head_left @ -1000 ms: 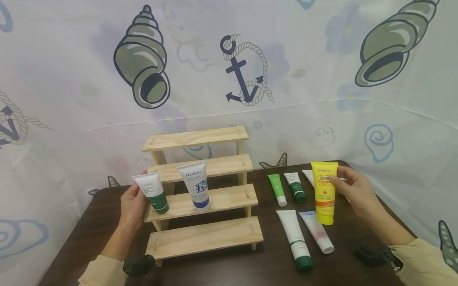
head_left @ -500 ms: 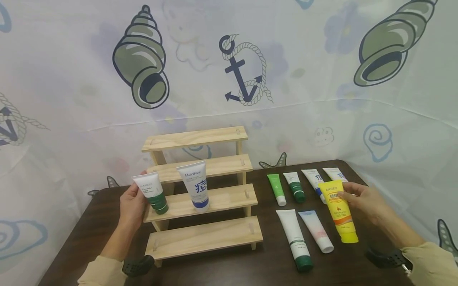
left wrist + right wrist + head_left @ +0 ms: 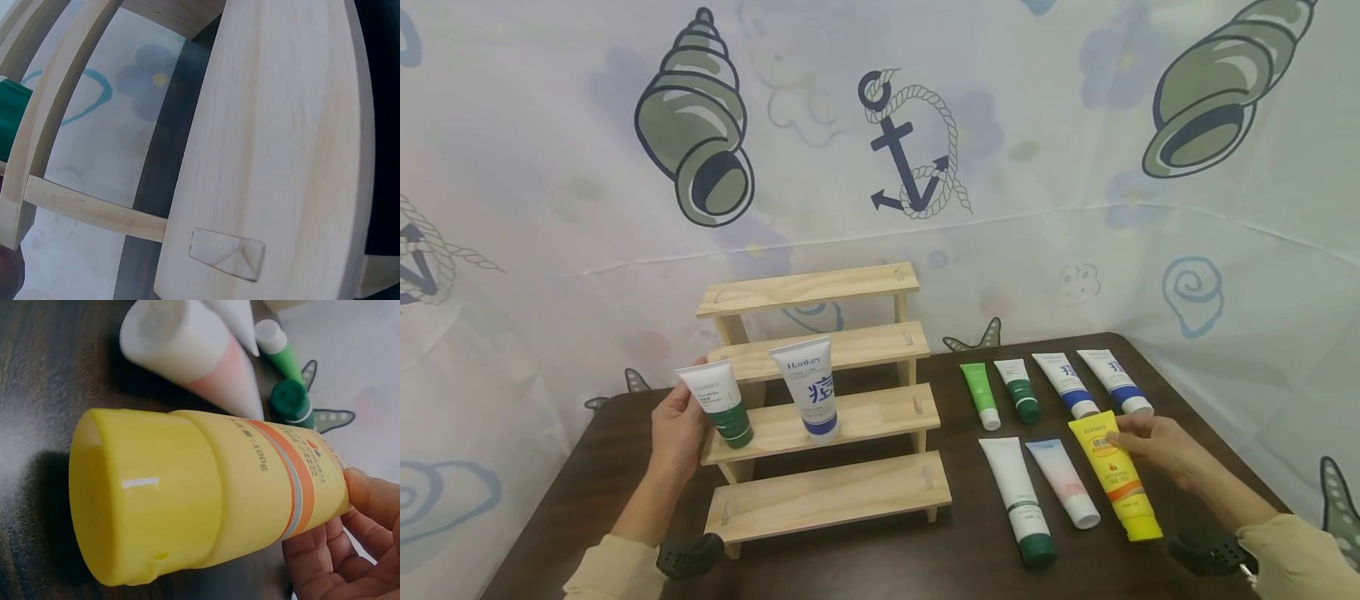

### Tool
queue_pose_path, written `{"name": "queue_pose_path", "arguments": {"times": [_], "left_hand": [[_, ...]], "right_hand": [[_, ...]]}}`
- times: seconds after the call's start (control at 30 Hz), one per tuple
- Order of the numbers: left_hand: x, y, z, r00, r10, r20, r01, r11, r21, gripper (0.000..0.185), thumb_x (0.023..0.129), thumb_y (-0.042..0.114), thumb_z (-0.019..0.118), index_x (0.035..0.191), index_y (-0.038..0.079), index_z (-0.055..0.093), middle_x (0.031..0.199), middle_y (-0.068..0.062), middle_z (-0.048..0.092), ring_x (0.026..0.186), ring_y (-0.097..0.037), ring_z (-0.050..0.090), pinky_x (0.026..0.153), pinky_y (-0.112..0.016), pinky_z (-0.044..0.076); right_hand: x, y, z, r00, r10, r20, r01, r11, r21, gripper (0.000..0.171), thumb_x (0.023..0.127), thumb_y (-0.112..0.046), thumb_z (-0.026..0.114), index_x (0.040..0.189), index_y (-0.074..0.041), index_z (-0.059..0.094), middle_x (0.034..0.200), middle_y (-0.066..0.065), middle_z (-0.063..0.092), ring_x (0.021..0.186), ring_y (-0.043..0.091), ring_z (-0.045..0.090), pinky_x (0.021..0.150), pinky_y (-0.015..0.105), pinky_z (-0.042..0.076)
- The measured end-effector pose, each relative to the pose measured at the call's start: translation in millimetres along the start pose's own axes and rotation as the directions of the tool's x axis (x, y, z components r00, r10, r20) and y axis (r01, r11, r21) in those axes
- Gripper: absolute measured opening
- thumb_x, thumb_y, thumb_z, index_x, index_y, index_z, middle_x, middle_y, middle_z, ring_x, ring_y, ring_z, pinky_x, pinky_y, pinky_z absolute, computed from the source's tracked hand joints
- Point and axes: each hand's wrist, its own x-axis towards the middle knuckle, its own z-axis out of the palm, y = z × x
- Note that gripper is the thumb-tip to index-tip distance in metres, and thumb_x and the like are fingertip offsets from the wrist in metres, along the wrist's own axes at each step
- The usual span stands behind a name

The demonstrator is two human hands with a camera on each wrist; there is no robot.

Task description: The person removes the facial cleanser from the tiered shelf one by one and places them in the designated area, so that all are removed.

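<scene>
The yellow tube (image 3: 1116, 475) lies flat on the dark tabletop (image 3: 880, 558), cap toward the near edge, just right of a pink-and-white tube (image 3: 1063, 483) and a longer white tube with a green cap (image 3: 1018, 502). The right hand (image 3: 1157, 446) rests at its crimped end, fingers (image 3: 369, 506) curled against the tube's side and underside (the wrist view shows them pressed to the plastic, thumb hidden), so the grip looks light, the tube's weight on the tabletop. Four more tubes lie in a row behind it.

Across the tabletop, the left hand (image 3: 679, 425) holds a small white-and-green tube (image 3: 718, 402) upright, fingers wrapped behind it, at the left end of the wooden stepped shelf (image 3: 820, 400); its cap sits on or just above the second step from the bottom. A white-and-blue tube (image 3: 812, 387) stands on that same step, beside it.

The step in hand looks like setting the green tube onto the shelf while the yellow one is laid among the others. The next move probably calls for seating the cap squarely before letting go.
</scene>
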Motion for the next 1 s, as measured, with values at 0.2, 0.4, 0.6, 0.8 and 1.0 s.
{"name": "queue_pose_path", "arguments": {"times": [0.2, 0.4, 0.6, 0.8, 1.0], "left_hand": [[0.8, -0.2, 0.1, 1.0, -0.001, 0.001, 0.001, 1.0, 0.008, 0.05, 0.102, 0.031, 0.05, 0.145, 0.006, 0.044, 0.159, 0.001, 0.034, 0.152, -0.016, 0.021, 0.127, -0.038, 0.014], [0.5, -0.1, -0.8, 1.0, 0.003, 0.016, -0.003, 1.0, 0.017, 0.05, 0.103, 0.032, 0.049, 0.146, 0.007, 0.043, 0.159, 0.002, 0.033, 0.152, -0.016, 0.021, 0.127, -0.038, 0.015], [-0.1, -0.1, -1.1, 1.0, 0.004, 0.016, -0.004, 1.0, 0.028, 0.052, 0.102, 0.032, 0.049, 0.147, 0.007, 0.042, 0.159, 0.002, 0.033, 0.152, -0.016, 0.022, 0.127, -0.039, 0.018], [-1.1, -0.7, -1.8, 1.0, 0.018, 0.021, -0.019, 0.999, 0.028, 0.05, 0.102, 0.028, 0.05, 0.147, 0.006, 0.042, 0.159, 0.0, 0.033, 0.152, -0.016, 0.022, 0.127, -0.038, 0.017], [-1.3, -1.1, -1.7, 1.0, 0.025, 0.018, -0.025, 0.999, 0.032, 0.05, 0.103, 0.027, 0.05, 0.147, 0.006, 0.042, 0.159, -0.001, 0.034, 0.152, -0.017, 0.023, 0.127, -0.038, 0.018]], "right_hand": [[5.4, 6.7, 4.1, 0.999, 0.029, 0.023, -0.028, 1.0, -0.012, 0.07, 0.1, -0.031, 0.056, 0.139, 0.02, 0.031, 0.132, 0.04, 0.047, 0.103, 0.031, 0.063, 0.092, 0.049, 0.056], [9.9, 11.2, 6.7, 0.998, 0.05, 0.03, -0.05, 0.999, -0.011, 0.069, 0.099, -0.029, 0.056, 0.139, 0.022, 0.031, 0.131, 0.04, 0.047, 0.103, 0.031, 0.064, 0.092, 0.047, 0.057], [12.2, 13.6, 7.1, 0.995, 0.087, 0.038, -0.087, 0.996, 0.004, 0.071, 0.099, -0.03, 0.056, 0.139, 0.022, 0.029, 0.132, 0.041, 0.046, 0.105, 0.036, 0.063, 0.092, 0.048, 0.057], [14.6, 17.1, 6.2, 0.993, 0.107, 0.059, -0.108, 0.994, 0.019, 0.072, 0.1, -0.031, 0.055, 0.139, 0.022, 0.028, 0.132, 0.041, 0.046, 0.106, 0.036, 0.063, 0.093, 0.048, 0.057], [16.6, 19.1, 5.2, 0.99, 0.122, 0.068, -0.123, 0.992, 0.015, 0.072, 0.1, -0.032, 0.056, 0.139, 0.022, 0.029, 0.131, 0.041, 0.047, 0.104, 0.033, 0.063, 0.092, 0.048, 0.057]]}}
